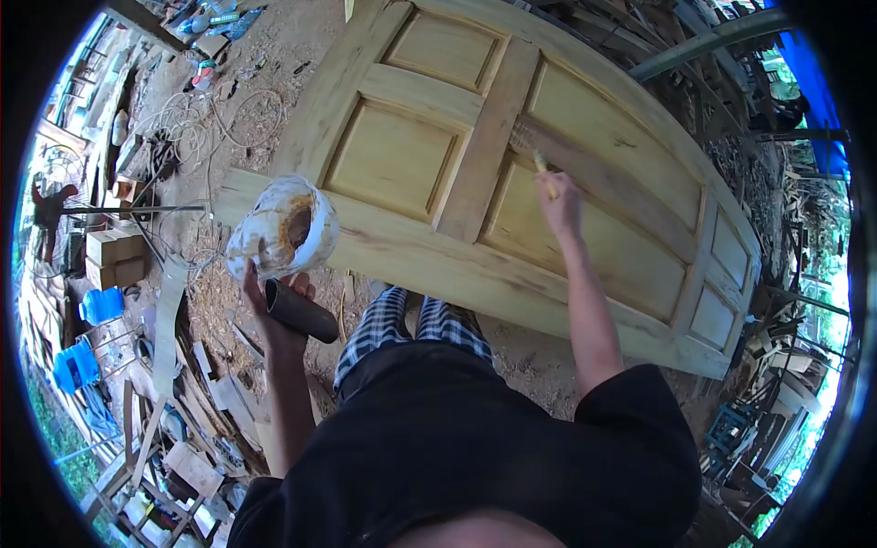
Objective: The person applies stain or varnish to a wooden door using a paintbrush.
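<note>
My left hand (267, 315) is wrapped around the lower side of a white, brown-stained pot (256, 239), which is tilted with its opening to the right. Brown residue coats its inside. A dark tube (303, 313) lies against the same hand, below the pot; how it is held is partly hidden by the fingers. In my right hand (562, 203) a paintbrush (540, 162) is gripped by its handle, its bristle end over the middle rail of a panelled wooden door (484, 173). The door lies in front of me, with yellowish panels and browner rails.
Ground strewn with wood shavings (215, 315) and a loose cable (219, 123) lies to the left. Cardboard boxes (116, 258), blue plastic containers (78, 367) and scrap boards stand further left. Timber is stacked behind the door, and a metal pole (713, 44) crosses at upper right.
</note>
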A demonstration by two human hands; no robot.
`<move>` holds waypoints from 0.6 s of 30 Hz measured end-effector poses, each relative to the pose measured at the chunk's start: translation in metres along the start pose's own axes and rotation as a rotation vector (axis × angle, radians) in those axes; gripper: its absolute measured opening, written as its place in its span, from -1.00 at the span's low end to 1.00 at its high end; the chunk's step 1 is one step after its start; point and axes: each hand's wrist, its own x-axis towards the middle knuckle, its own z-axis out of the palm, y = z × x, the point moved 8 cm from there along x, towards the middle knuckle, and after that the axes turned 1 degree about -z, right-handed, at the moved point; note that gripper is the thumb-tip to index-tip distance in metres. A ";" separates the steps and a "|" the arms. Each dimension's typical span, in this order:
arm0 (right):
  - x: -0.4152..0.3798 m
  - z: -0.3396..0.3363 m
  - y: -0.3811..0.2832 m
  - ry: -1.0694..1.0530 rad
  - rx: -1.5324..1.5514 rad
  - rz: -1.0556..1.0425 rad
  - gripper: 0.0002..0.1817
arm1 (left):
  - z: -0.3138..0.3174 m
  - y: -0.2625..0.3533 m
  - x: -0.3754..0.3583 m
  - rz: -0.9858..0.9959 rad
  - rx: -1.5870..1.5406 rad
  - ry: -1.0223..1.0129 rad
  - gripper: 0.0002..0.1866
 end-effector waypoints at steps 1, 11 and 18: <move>-0.021 0.019 -0.007 -0.106 -0.054 -0.022 -0.91 | -0.007 0.005 0.001 0.004 0.014 0.043 -0.46; -0.106 -0.056 -0.042 -0.082 -0.006 0.231 -0.88 | -0.020 0.017 0.023 -0.044 0.015 -0.116 -0.47; -0.160 0.021 -0.166 -0.315 0.051 0.033 -0.90 | -0.037 0.023 0.026 -0.053 -0.016 -0.098 -0.48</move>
